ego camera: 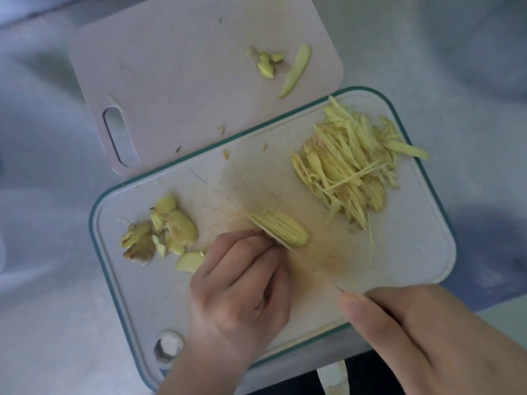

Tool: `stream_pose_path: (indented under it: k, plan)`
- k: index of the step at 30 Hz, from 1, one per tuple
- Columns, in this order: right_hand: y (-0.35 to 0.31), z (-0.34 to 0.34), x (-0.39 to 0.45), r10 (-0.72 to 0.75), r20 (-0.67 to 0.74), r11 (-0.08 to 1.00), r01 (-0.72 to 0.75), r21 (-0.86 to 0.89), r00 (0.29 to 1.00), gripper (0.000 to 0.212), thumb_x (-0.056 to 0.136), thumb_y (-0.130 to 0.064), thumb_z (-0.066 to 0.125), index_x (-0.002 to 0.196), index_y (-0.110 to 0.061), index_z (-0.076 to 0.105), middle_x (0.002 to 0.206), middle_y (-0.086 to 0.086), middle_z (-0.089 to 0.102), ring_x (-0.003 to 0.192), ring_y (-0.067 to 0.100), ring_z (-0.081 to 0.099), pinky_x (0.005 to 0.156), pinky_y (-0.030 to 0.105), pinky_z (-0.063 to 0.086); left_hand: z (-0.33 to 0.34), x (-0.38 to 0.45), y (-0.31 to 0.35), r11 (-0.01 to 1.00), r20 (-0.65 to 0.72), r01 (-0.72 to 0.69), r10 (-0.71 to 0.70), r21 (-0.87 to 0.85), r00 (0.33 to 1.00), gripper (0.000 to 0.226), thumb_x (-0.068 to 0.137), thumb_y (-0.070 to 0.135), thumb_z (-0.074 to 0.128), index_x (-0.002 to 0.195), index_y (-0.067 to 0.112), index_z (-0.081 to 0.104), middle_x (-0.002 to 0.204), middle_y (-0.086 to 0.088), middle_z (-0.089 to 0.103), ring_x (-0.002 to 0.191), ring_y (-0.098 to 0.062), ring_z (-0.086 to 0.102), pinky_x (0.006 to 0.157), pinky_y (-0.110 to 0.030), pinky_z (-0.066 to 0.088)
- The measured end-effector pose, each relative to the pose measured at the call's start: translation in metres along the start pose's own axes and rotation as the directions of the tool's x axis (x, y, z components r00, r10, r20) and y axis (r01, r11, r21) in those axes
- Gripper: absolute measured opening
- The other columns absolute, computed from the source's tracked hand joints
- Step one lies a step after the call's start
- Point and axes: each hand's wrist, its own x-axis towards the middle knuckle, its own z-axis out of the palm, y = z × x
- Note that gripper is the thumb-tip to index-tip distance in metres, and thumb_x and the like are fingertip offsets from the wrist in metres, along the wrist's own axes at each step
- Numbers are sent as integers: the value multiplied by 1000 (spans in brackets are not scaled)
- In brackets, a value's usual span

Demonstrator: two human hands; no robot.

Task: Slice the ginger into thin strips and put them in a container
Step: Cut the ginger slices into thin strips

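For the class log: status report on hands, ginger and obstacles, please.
Left hand holds ginger slices down; right hand grips knife. Strips pile on teal-rimmed board, no container in view. Peel scraps left of cut, not blocking.

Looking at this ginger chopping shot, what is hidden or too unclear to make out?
All in the head view:
- Knife handle: covered by the right hand.
- Knife blade: motion-blurred, its edge and tip hard to trace.
- Ginger slices being cut: the uncut end sits under the left hand fingers.
- Container for the ginger strips: none in frame.
- Teal-rimmed cutting board: near corner hidden by the arms.
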Motion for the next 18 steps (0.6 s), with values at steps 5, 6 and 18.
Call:
stream_pose_path:
  k: [5,6,18]
  plan:
    - [5,2,1,78,76,997,-80,16,994,91,59,-94,-8,74,-30,56,69,-12,60,71,9,55,58,24,38,3,-1,-1,1000,0,-14,14,25,1000,14,81,-10,69,72,-3,77,78,-8,71,76,-22,64,85,-18,45]
    - [0,0,5,52,82,999,-53,14,995,82,58,-92,-8,79,-40,51,69,-18,58,69,11,54,54,24,35,3,-1,-1,999,-2,-12,12,34,1000,15,80,-11,69,70,-2,76,76,-7,70,75,-22,62,84,-18,44]
    - [-6,2,10,73,30,997,-74,38,997,85,63,-90,-5,72,-27,51,66,-10,58,63,11,53,59,28,39,5,-3,-3,998,-19,-66,66,5,998,15,77,-11,69,68,-2,77,75,-8,73,75,-23,65,78,-23,52]
